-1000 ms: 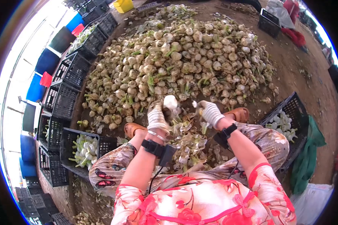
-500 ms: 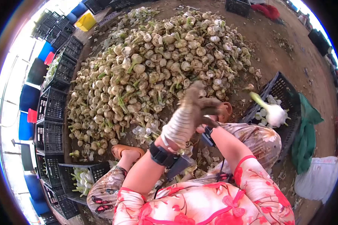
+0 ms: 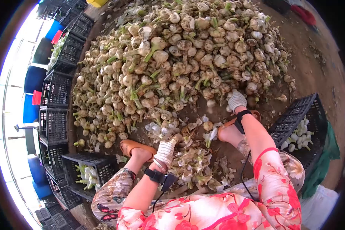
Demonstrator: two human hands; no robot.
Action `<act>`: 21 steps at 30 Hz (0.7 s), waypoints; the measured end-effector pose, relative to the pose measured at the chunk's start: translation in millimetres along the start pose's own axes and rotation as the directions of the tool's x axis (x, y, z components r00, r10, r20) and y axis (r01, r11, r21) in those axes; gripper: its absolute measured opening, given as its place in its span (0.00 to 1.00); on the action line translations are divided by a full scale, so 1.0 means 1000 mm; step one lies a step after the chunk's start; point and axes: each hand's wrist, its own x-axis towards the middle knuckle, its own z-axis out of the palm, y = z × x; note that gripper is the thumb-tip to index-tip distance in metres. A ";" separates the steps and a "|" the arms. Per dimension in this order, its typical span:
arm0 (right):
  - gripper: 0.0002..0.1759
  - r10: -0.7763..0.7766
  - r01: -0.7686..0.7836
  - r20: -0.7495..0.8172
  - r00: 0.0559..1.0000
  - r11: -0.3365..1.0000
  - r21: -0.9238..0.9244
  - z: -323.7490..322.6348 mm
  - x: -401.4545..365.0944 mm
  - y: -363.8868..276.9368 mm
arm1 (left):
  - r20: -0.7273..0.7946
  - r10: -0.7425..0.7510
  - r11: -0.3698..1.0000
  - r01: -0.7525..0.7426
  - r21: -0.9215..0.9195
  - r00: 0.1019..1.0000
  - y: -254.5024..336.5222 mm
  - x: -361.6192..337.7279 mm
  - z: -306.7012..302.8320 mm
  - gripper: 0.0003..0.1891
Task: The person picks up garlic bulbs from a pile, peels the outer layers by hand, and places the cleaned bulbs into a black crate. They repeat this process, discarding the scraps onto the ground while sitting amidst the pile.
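Note:
A large heap of dirty garlic bulbs [image 3: 172, 73], many with green stem stubs, spreads out in front of me. My right hand [image 3: 237, 100], in a banded whitish glove, reaches to the heap's near right edge. Its fingers are hidden among the bulbs, so I cannot see whether it grips one. My left hand [image 3: 168, 150], also gloved, hangs low over a pile of peeled garlic skins [image 3: 193, 165]. Its fingers point forward and are mostly hidden behind the glove. One loose garlic bulb [image 3: 207, 126] lies on the ground between my feet.
A black crate [image 3: 295, 119] at my right holds clean white garlic bulbs [image 3: 299, 136], with green cloth [image 3: 322, 165] beside it. At my left another black crate [image 3: 103, 168] holds trimmed garlic [image 3: 87, 176]. More crates [image 3: 54, 124] and blue barrels [image 3: 30, 109] line the left side.
My hands have parted: the right has gone forward and right to the heap, the left back and down. A white garlic bulb in the air above the right crate is gone from there. My view has shifted.

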 end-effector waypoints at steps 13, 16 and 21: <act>0.20 -0.794 0.251 -0.155 0.589 -0.003 0.968 -0.021 -0.258 -0.140 | 0.135 0.769 0.638 -0.739 -0.218 0.625 0.027 -0.066 -0.007 0.26; 0.17 -0.798 0.439 -0.058 0.600 0.268 0.857 -0.017 -0.265 -0.149 | 0.091 0.925 0.344 -0.915 0.212 0.369 0.013 -0.067 -0.024 0.25; 0.11 -0.819 0.386 0.051 0.571 0.323 0.864 -0.014 -0.286 -0.155 | 0.103 0.854 0.520 -0.837 -0.171 0.510 0.018 -0.102 -0.050 0.25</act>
